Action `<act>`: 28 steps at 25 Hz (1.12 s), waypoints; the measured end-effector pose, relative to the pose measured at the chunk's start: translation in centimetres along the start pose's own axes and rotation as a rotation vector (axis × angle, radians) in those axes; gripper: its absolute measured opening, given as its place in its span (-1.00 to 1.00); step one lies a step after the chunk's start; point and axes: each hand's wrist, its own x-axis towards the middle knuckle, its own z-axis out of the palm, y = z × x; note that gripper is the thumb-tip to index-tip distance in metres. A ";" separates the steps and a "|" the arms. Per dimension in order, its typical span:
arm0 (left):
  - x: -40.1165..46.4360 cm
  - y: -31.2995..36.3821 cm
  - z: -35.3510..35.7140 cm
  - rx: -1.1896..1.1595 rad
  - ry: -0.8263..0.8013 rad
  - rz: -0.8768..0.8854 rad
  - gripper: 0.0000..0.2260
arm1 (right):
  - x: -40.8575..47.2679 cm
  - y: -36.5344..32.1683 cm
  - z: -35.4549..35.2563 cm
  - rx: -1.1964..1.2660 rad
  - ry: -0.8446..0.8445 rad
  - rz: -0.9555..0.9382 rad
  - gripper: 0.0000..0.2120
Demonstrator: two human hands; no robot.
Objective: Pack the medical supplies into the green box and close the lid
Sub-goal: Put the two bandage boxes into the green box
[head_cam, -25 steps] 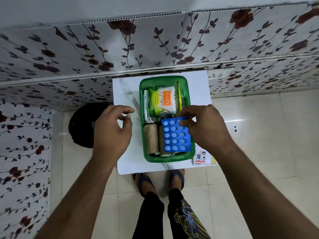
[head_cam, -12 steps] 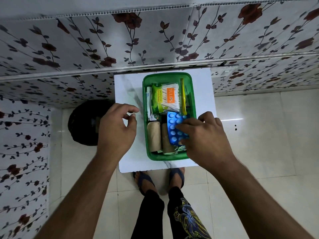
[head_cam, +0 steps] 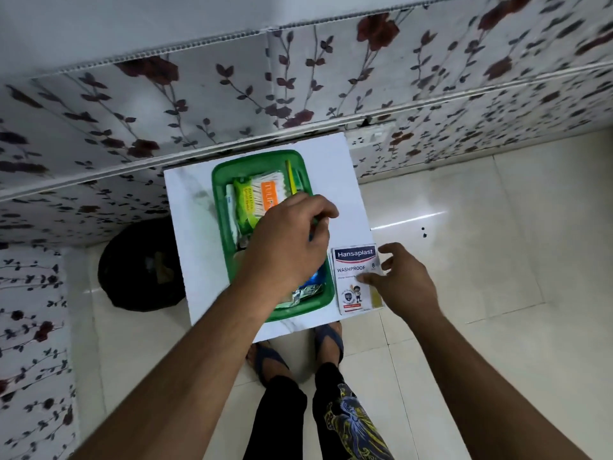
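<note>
Item 1, nearest: my right hand (head_cam: 403, 283), fingers spread and holding nothing, thumb tip on the Hansaplast plaster pack (head_cam: 354, 278). A second ago this hand was pressing the blue blister sheet into the box; it has let go and come across to the pack, which lies on the white table (head_cam: 185, 207) just beside the box's right wall, not yet packed.

Item 2: my left hand (head_cam: 288, 247), loosely curled, now over the green box (head_cam: 220, 180) rather than beside it; whether it grips anything I cannot tell.

Item 3: blue blister sheet (head_cam: 314, 281), mostly hidden under that hand.

Item 4, farthest: cotton-bud packet (head_cam: 265, 197), inside.

Lid: not in view. Judgement: the plasters go in next.
</note>
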 end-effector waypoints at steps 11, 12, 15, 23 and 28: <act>1.8 2.6 1.0 -0.043 -0.223 -0.070 -0.64 | -2.1 -1.8 -6.9 0.663 0.109 -0.038 -0.88; 1.5 3.0 0.6 -0.086 -0.270 -0.102 -0.58 | -3.0 -3.2 -7.8 0.735 0.055 -0.081 -0.89; 0.7 3.1 -1.9 -0.313 -0.221 -0.248 -0.57 | -4.7 -7.1 -8.2 0.784 -0.150 -0.194 -0.90; -2.4 -3.8 -6.3 0.008 -0.004 -0.452 -0.61 | -1.0 -2.8 -2.3 0.111 0.030 -0.005 -0.47; -3.8 -3.9 -4.1 0.571 -0.095 -0.163 -0.53 | -1.2 -1.5 0.7 -0.113 0.046 -0.036 -0.32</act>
